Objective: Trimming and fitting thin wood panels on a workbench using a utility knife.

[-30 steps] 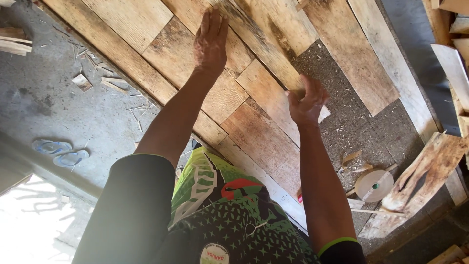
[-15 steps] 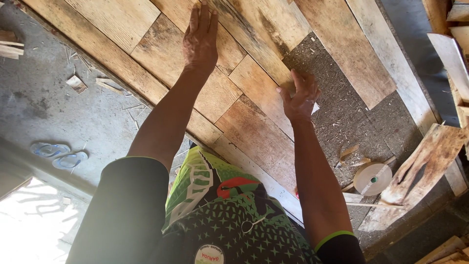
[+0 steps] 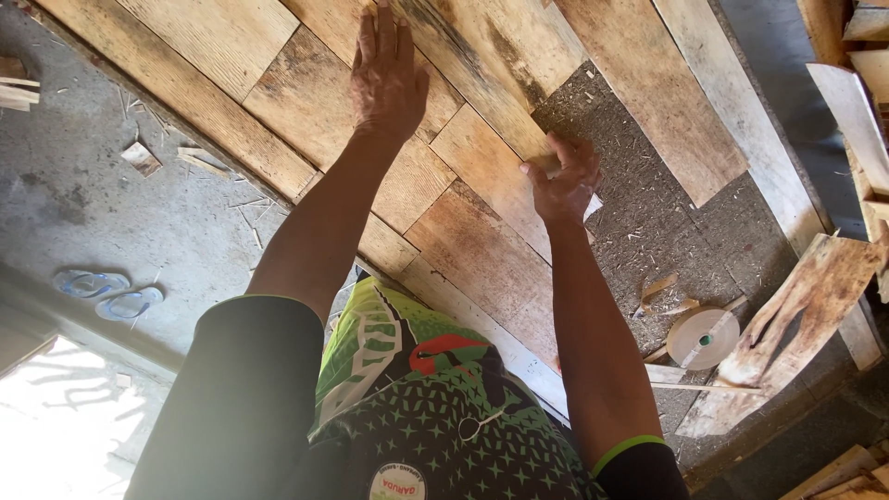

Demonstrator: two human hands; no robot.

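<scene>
Veneer sheets (image 3: pixel 482 176) may shift: left hand (image 3: pixel 387 79) presses flat with no grip, right hand (image 3: pixel 563 181) pinches one edge.

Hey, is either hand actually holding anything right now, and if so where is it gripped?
The right hand pinches the corner of a thin wood veneer sheet. The left hand holds nothing; it lies flat on the veneer sheets.

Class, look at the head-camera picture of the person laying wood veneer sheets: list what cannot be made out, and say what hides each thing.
- Under the left hand: its palm covers that patch of the veneer sheet.
- Right hand: its curled fingers hide the grip on the sheet edge.
- Tape roll: a bark-edged wood slab overlaps its right side.
- Stacked wood: cut off by the right edge.
- Flip-flops: too small for detail.
</scene>
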